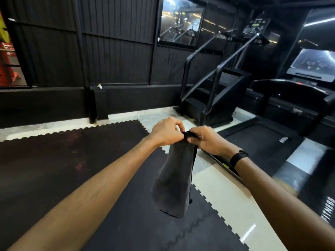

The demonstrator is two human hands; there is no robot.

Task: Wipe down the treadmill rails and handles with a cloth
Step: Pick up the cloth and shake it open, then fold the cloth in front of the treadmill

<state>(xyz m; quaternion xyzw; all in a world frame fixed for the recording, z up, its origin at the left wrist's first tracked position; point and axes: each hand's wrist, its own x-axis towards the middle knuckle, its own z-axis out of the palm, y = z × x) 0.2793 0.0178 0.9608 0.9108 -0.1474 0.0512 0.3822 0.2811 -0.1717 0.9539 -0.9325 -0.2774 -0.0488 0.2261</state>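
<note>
Here, both hands hold the top edge of a dark grey, limp fabric cloth point(174, 180), which hangs freely above the black interlocking foam floor mat point(72, 169). The left hand point(165, 134) and right hand point(208, 141) are each closed, pinching that edge, close together. The black treadmill point(290, 98) stands well apart at right, unwiped. Judged step: readying the cloth. The next move calls for folding it and approaching the rails.
</note>
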